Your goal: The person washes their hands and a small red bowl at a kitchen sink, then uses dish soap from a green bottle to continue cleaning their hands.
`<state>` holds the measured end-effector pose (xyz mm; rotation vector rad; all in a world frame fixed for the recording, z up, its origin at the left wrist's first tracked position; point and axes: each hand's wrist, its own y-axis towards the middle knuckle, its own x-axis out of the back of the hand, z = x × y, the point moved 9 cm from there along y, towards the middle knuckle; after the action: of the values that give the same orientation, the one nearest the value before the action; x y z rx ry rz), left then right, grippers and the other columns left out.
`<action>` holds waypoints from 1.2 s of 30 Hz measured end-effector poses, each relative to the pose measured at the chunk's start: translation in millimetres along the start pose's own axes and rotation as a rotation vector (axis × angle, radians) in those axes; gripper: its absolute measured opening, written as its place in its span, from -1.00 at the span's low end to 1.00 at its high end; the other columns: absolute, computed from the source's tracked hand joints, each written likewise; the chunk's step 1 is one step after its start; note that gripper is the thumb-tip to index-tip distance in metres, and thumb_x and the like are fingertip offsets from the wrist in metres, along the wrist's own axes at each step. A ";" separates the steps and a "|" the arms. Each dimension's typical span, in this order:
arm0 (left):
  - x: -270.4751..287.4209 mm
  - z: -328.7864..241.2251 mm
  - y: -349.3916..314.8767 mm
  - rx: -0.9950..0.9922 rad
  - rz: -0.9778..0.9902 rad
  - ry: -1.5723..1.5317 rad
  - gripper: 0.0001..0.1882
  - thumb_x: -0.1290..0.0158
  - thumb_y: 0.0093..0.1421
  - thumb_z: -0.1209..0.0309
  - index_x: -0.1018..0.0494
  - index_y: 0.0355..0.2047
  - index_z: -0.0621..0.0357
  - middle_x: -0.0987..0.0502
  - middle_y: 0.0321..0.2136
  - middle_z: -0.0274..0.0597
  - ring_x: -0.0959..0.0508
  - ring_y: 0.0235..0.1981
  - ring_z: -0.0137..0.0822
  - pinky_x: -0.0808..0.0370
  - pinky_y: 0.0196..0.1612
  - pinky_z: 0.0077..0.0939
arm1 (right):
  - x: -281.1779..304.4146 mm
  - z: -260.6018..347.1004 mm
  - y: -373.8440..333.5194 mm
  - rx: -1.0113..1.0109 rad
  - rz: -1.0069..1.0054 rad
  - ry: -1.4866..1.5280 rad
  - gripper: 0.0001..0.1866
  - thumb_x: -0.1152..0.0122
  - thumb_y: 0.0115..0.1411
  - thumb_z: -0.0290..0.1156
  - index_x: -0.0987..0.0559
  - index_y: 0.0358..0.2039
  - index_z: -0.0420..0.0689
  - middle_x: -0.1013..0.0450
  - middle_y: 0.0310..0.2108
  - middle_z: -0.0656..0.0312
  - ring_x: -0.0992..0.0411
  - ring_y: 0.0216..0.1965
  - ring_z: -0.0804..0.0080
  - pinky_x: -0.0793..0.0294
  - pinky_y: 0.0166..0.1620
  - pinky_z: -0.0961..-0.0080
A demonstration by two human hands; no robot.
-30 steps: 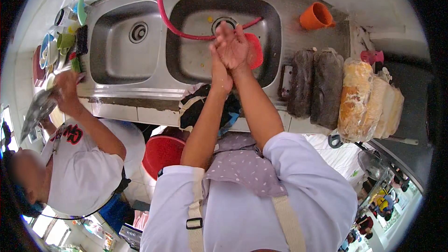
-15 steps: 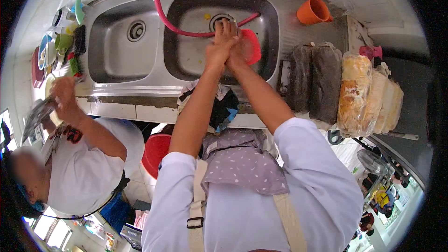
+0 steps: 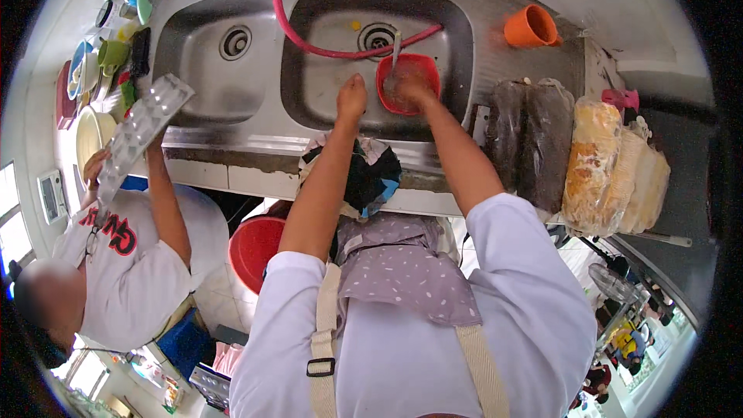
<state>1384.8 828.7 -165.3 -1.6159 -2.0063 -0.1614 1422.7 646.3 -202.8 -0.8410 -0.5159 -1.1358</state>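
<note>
My right hand [image 3: 412, 88] is down inside a small red plastic bowl [image 3: 427, 63] in the right sink basin; its fingers are blurred by motion. A slim greyish strip [image 3: 396, 49] stands up at the bowl's far rim, and I cannot tell whether it is a handle or running water. Left of the bowl, my left hand [image 3: 352, 97] hovers over the basin with its fingers curled in, nothing visible in it. A pink-red hose [image 3: 333, 53] curves through the basin [image 3: 313, 89], passing beyond both hands near the drain [image 3: 378, 37].
An orange mug [image 3: 526, 27] lies tipped on the right counter. Dark wrapped packages [image 3: 515, 147] and yellowish ones [image 3: 594, 162] line the edge. At left, a person holds a clear molded tray [image 3: 143, 128] beside the left basin [image 3: 205, 85]. A bundled cloth [image 3: 360, 178] hangs at the front edge.
My hands were together beside the red bowl; now they are apart, the right inside it and the left to its left. The person at left has brought the tray over the sink's edge.
</note>
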 end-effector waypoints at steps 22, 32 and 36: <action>-22.7 -62.3 -34.0 0.394 0.354 -1.295 -0.47 0.28 0.26 0.07 -0.26 0.04 0.23 -0.37 -0.04 -0.11 -0.36 -0.03 -0.18 -0.25 0.10 -0.23 | 61.4 157.6 -65.0 0.453 -0.349 0.356 -0.73 0.10 0.18 -0.35 -0.55 -0.28 -0.18 -0.47 -0.19 0.04 -0.41 -0.12 0.17 -0.31 0.01 0.34; 11.1 -22.1 -53.4 0.569 0.264 -0.973 -0.47 0.28 0.28 0.12 -0.17 0.12 0.23 -0.24 0.12 -0.11 -0.26 0.11 -0.15 -0.15 0.18 -0.26 | 15.1 62.5 -22.3 0.365 -0.452 -0.442 -0.88 -0.17 -0.11 -0.42 -0.48 -0.52 -0.17 -0.44 -0.52 0.01 -0.41 -0.45 -0.04 -0.37 -0.30 0.03; -26.0 -5.8 -57.0 0.695 0.230 -1.088 -0.56 0.25 0.25 0.20 -0.25 0.02 0.22 -0.31 0.02 -0.09 -0.28 0.07 -0.17 -0.20 0.13 -0.27 | -15.7 24.1 -6.5 0.375 -0.266 -0.261 -0.79 -0.18 0.01 -0.28 -0.45 -0.60 -0.13 -0.36 -0.70 0.14 -0.37 -0.65 0.15 -0.39 -0.49 0.20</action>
<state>1336.8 788.4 -159.2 -1.5228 -2.1021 1.6150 1412.2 673.4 -197.9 -0.6053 -1.0476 -1.1259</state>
